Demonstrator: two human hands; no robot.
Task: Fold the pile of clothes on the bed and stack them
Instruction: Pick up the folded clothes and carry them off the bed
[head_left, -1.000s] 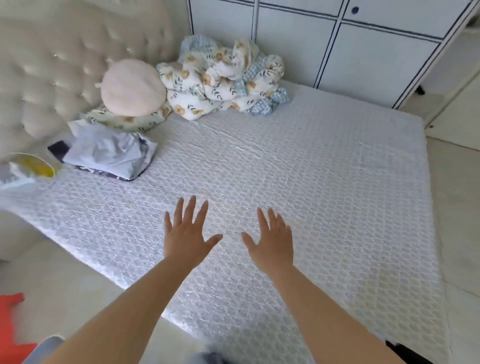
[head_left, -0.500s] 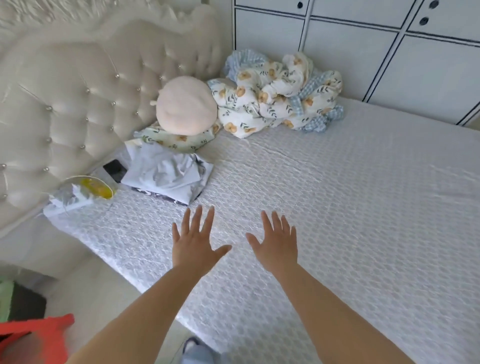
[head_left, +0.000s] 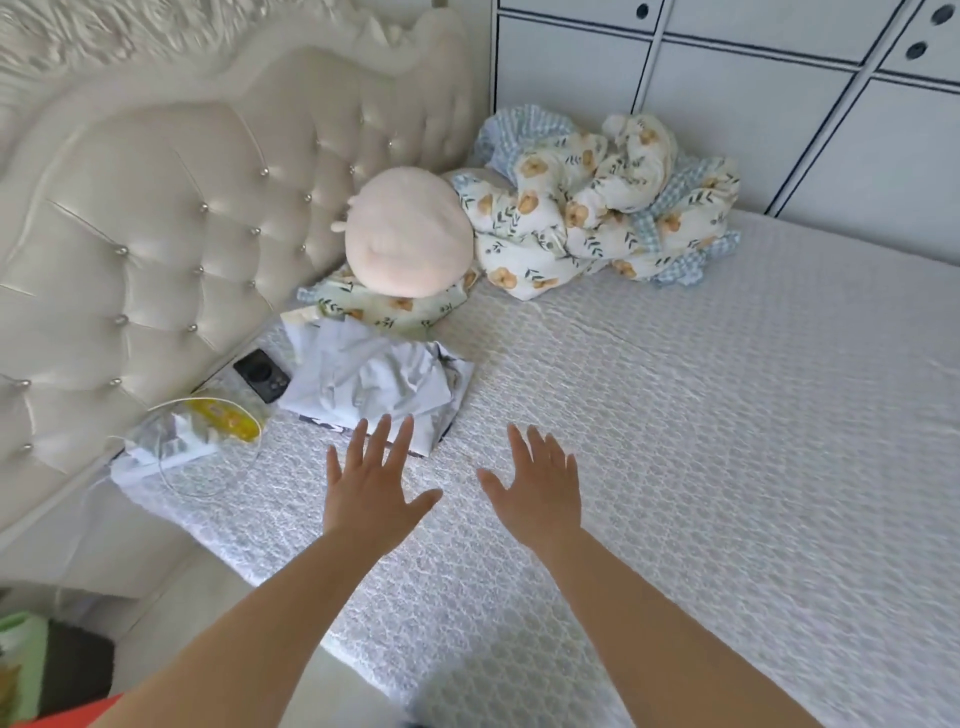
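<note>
Both arms are stretched out over the bed (head_left: 675, 441), palms down, and neither grip has anything in it. The left hand (head_left: 371, 488) has its fingers spread straight, the tips just reaching the near edge of the pile of clothes (head_left: 374, 384). The right hand (head_left: 540, 491) is likewise splayed and empty, over bare bedcover at about 3 o'clock from the left one, a little apart from it.

The pile, pale grey-white garments crumpled over something with a dark printed edge, sits at 12 o'clock from the left hand, close to the tufted headboard (head_left: 171, 249). Nothing in it looks folded yet, so I would say the job is at its very start: the open hands look poised to draw the first garment out onto the wide free stretch of bedcover to the right, where there is room to lay it flat.

The other things crowd the headboard side. A dark phone-like device (head_left: 261, 375) lies at 9 o'clock from the pile, just beside it, and a yellow packet (head_left: 226, 418) with a thin loop of cord lies at 8 o'clock. A round peach cushion (head_left: 408, 234) rests on a floral pillow (head_left: 384, 306) at 12 o'clock, and a bunched floral quilt (head_left: 597, 208) fills the far corner against the white cabinet doors (head_left: 727, 104). The device is near enough to be dragged along if the pile is pulled carelessly.
</note>
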